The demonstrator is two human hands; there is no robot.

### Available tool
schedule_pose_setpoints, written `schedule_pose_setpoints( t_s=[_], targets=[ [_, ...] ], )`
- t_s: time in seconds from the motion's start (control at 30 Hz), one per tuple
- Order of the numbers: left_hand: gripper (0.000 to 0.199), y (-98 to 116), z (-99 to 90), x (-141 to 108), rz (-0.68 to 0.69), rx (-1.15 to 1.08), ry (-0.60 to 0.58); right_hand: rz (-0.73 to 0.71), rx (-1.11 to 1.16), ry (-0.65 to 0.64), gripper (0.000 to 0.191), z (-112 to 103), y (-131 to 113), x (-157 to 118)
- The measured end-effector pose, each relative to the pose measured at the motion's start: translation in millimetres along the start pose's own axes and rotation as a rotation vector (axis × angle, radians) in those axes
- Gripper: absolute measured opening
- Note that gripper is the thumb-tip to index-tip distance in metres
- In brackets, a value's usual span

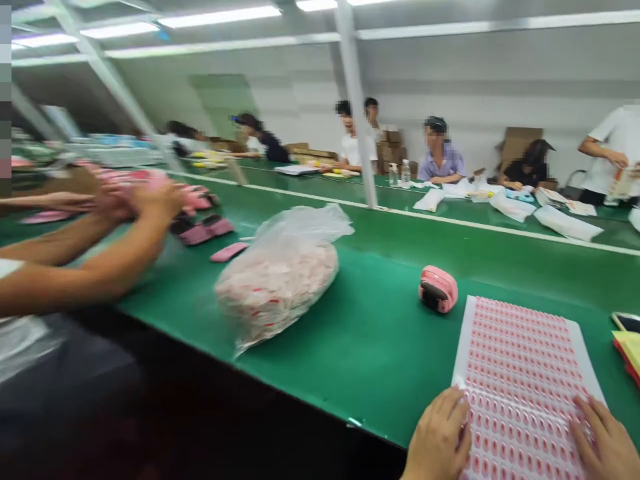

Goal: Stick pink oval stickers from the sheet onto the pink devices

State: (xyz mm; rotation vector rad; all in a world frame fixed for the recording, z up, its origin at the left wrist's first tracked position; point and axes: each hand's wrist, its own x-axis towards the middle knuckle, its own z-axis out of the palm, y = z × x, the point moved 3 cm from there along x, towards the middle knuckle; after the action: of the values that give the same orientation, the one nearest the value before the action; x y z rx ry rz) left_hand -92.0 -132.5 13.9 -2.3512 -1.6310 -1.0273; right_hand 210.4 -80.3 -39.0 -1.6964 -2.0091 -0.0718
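A white sheet of small pink oval pieces (523, 373) lies on the green table in front of me, its pieces set in close rows. My left hand (440, 433) grips the sheet's near left edge with bent fingers. On the opposite side, my right hand (603, 437) holds the right edge, its fingertips resting on the outer rows. Just beyond the sheet's far left corner stands a small pink rounded device with a dark face (438, 289), touched by neither hand. The sheet's near end runs out of view.
A clear plastic bag of pinkish-white pieces (280, 287) sits on the green table (370, 347). At left, a co-worker's arms (115, 260) reach over pink items (205, 228). A phone (627, 322) and a yellow and red stack (629, 353) lie at right. Several people work behind a post (356, 100).
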Motion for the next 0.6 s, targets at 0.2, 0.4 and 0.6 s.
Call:
schedule_pose_setpoints(
  t_s=[0.2, 0.4, 0.6],
  targets=[
    [0.024, -0.4, -16.0, 19.2, 0.172, 0.003, -0.072, 0.087, 0.232, 0.09, 0.039, -33.7, -27.9, 6.8],
    [0.027, 1.3, -16.6, 23.6, 0.445, -0.051, -0.085, 0.05, 0.363, 0.105, 0.029, -81.9, -24.3, -30.5],
    [0.034, -4.9, -4.6, 23.1, 0.43, -0.082, -0.094, -0.142, 0.216, -0.073, 0.042, -98.1, -42.6, -67.7]
  ],
)
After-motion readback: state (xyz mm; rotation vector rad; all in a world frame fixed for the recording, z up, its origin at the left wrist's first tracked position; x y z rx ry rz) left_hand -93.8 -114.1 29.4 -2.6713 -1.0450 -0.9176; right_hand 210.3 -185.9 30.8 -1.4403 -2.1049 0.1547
